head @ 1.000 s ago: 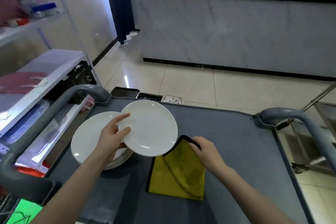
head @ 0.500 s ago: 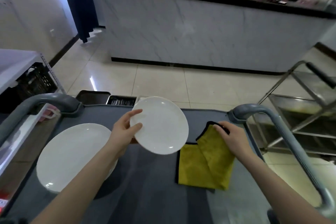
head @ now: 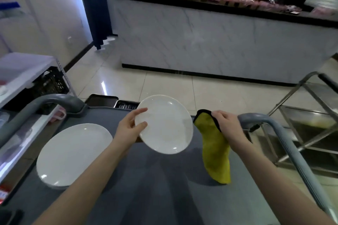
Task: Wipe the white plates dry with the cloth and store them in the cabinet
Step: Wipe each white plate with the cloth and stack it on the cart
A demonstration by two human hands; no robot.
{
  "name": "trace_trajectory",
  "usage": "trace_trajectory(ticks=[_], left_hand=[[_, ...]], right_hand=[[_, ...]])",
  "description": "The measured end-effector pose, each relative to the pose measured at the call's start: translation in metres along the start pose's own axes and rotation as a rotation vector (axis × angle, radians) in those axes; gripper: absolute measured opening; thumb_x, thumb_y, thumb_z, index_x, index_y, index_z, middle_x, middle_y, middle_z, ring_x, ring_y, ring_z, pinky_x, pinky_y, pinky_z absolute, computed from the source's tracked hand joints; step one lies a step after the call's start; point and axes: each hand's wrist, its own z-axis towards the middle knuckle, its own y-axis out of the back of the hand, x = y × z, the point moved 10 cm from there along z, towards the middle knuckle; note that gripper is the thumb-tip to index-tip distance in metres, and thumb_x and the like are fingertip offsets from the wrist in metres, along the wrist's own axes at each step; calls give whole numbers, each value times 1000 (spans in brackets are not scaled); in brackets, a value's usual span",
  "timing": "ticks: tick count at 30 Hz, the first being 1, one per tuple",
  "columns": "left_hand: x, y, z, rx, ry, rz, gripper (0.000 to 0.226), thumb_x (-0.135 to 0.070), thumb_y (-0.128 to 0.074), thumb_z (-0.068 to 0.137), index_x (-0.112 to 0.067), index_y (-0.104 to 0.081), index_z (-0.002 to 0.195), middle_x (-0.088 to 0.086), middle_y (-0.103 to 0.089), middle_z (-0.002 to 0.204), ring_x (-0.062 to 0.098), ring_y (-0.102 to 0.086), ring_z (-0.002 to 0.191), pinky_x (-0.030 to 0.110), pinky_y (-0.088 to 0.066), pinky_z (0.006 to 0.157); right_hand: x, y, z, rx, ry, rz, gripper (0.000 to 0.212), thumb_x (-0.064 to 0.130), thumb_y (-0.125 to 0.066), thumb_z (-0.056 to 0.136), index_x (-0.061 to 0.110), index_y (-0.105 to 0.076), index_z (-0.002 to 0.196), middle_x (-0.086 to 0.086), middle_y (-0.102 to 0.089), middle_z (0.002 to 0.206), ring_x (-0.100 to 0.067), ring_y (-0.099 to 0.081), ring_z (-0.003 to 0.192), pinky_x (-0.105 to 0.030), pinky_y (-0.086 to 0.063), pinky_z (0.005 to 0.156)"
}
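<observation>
My left hand [head: 129, 129] grips the left rim of a white plate [head: 166, 124] and holds it tilted above the grey cart top [head: 164, 188]. My right hand [head: 226, 126] pinches the black-edged corner of a yellow cloth [head: 216, 153], which hangs down with its lower end touching the cart. A stack of white plates [head: 73, 153] lies on the cart's left side. The cloth hangs just right of the held plate, apart from it.
Grey cart handles rise at the left [head: 45, 102] and right [head: 274, 133]. Dark trays [head: 102, 100] sit past the cart's far edge. A white shelf unit with a black crate [head: 43, 86] stands left, a steel trolley [head: 307, 124] right, a marble counter [head: 219, 45] ahead.
My right hand has lifted the yellow cloth off the cart so it hangs. The plate in my left hand has risen and moved right. The view has tilted up.
</observation>
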Motion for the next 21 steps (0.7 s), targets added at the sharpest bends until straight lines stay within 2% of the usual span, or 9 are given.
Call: trace_trajectory(ticks=[1,3,5,7,10,12,15,18,21], left_hand=[[-1,1,-2,-10,-9,7,44,3,-59,91,-36,-68,111,3,-69,110,19,-66,90,38,-59,62],[-5,3,-6,-35,-26,19,45,4,-59,91,-35,-68,110,5,-70,108,20,-66,88,40,-59,65],[-9,9,-10,-68,-41,30,45,5,-59,91,-34,-68,111,-1,-72,102,15,-67,84,37,-59,62],[-12,19,-16,-109,-51,42,45,5,-59,91,-32,-68,114,-7,-74,97,12,-69,84,33,-58,62],[-16,35,-23,-165,-49,38,43,5,-58,92,-28,-66,119,0,-72,104,18,-68,88,32,-57,60],[-21,43,-27,-192,-54,41,43,4,-57,92,-27,-65,121,4,-70,107,21,-66,88,30,-56,58],[-30,48,-29,-216,-73,47,44,4,-57,92,-28,-64,122,6,-70,107,21,-66,88,32,-57,59],[-40,48,-29,-222,-93,39,44,5,-56,93,-27,-64,121,6,-70,109,23,-66,92,38,-61,65],[-51,44,-27,-218,-116,33,44,6,-55,93,-25,-63,123,6,-70,111,24,-66,95,38,-61,66]], right_hand=[[-4,-12,-1,41,-31,22,34,25,-53,92,-4,-59,76,-26,-56,75,-18,-49,70,-37,-39,64],[-10,-35,-3,105,-68,53,32,26,-54,92,2,-62,72,-16,-58,69,-20,-52,68,-33,-39,62],[-13,-55,-4,148,-84,77,27,26,-56,92,16,-72,72,-2,-70,74,-14,-62,70,-30,-49,63],[-16,-71,-6,189,-101,120,29,25,-58,91,27,-74,67,3,-71,78,-6,-66,69,-24,-53,61],[-23,-79,-3,185,-145,156,28,25,-60,92,22,-72,67,6,-71,77,-8,-65,78,-31,-52,62],[-23,-79,2,183,-128,155,24,28,-58,93,29,-70,72,17,-69,81,-4,-63,84,-24,-48,66],[-12,-72,12,158,-50,127,17,27,-53,96,26,-68,88,12,-67,89,-10,-61,91,-25,-45,73],[11,-55,24,86,62,70,21,26,-50,98,18,-68,93,5,-67,89,-15,-60,89,-28,-43,73],[36,-34,33,7,159,7,21,27,-48,98,18,-67,94,7,-64,85,-14,-57,85,-30,-41,74]])
